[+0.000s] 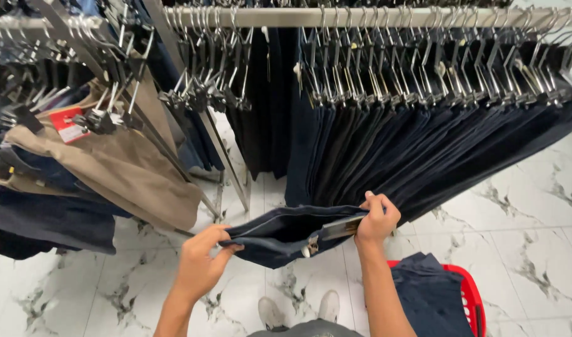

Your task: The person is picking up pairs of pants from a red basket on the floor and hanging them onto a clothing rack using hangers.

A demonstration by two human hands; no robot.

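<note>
Below the rail (361, 17), at its far left end, tan trousers (111, 168) with a red tag (67, 123), slung from clip hangers on a slanting rack (80, 37). Next along, left hand (201, 262) curled shut around the near end of dark trousers (279, 234), thumb on top, fingers tucked under the fold. Held roughly flat and level between both hands, above the floor (535, 249) and shoes (270, 312), just in front of the hung row (423, 150) and well below the rail. Right hand (376, 218) pinched closed on the other end, with a hanger (339, 228) and its metal clip laid across the cloth there; clip biting the cloth or merely resting on it, cannot tell. By judgement, best handled so: keep the top edge taut and straight between the two grips, layers matched, for an even bite of the clips; hold the left end up, to spare the right pinch the drag of the cloth's weight; keep the thumb clear of the clip's spring; mind the neighbouring hooks, packed close along the rail. Lower right, red basket (470, 299) on the floor, more dark cloth (429, 293) piled inside, close beside the right forearm; keep the elbow off its rim.
</note>
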